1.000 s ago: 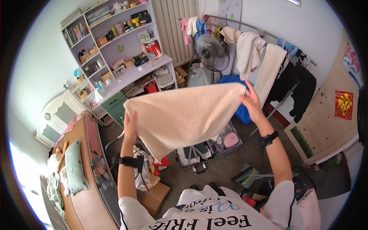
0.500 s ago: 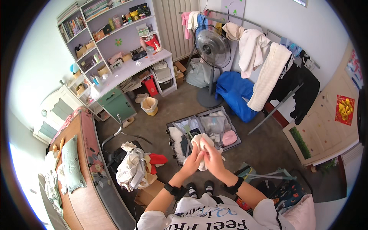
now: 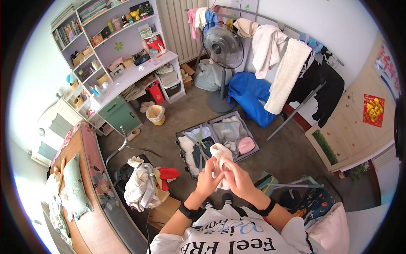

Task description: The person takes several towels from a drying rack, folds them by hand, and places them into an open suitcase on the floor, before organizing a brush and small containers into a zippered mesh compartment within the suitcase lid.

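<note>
A bundled cream cloth item (image 3: 220,151) is between my two hands, above the near edge of an open grey suitcase (image 3: 251,155). My left hand (image 3: 206,179) grips it from the left, fingers bent. My right hand (image 3: 239,180) pinches its right side with thumb and fingertips. The item looks soft and folded; I cannot make out its exact kind. In the suitcase lie white fluffy clothing (image 3: 186,147), dark folded fabric, a see-through mesh pouch (image 3: 224,132) and a pink pouch (image 3: 246,145). Crossed straps lie over its left half.
At left, a chair heaped with clothes (image 3: 139,186) stands by a cardboard box (image 3: 165,210) and a bed (image 3: 91,224). A blue bag (image 3: 249,95), a standing fan (image 3: 222,46) and a hung drying rack are beyond the suitcase. A folding stool (image 3: 292,185) stands at right.
My hands, pressed together before, have moved apart slightly, and the cloth item now stands up higher between them. The whole view has shifted a little.
</note>
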A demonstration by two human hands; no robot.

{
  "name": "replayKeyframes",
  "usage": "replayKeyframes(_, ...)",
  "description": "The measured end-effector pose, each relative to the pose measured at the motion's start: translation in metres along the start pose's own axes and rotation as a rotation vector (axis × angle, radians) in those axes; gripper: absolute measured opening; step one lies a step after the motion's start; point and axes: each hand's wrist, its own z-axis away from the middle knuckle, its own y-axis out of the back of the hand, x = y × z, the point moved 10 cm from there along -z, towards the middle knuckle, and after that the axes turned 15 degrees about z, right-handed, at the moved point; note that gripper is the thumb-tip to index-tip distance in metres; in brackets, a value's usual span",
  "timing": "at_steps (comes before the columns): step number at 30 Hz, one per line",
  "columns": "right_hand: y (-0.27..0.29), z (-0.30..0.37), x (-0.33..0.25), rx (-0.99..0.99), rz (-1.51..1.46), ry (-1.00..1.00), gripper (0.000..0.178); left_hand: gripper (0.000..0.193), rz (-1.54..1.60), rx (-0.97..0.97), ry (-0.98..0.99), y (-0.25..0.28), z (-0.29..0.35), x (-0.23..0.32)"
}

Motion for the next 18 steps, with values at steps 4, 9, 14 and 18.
replayKeyframes(4,-0.009,0.010,-0.009,-0.127,-0.223,-0.002,0.029,0.049,0.101,0.074,-0.129,0.017,-0.004,0.014)
replayKeyframes(9,0.035,-0.003,-0.010,0.055,-0.137,0.075,0.012,0.023,0.406,0.193,-0.046,0.051,-0.006,0.010)
replayKeyframes(14,0.042,-0.011,0.043,0.010,0.040,-0.054,0.026,0.018,0.662,0.159,-0.036,0.079,-0.013,0.022)
replayKeyframes(18,-0.039,0.018,0.080,-0.403,-0.387,-0.268,0.035,0.017,0.671,0.115,-0.050,0.082,-0.012,0.025)
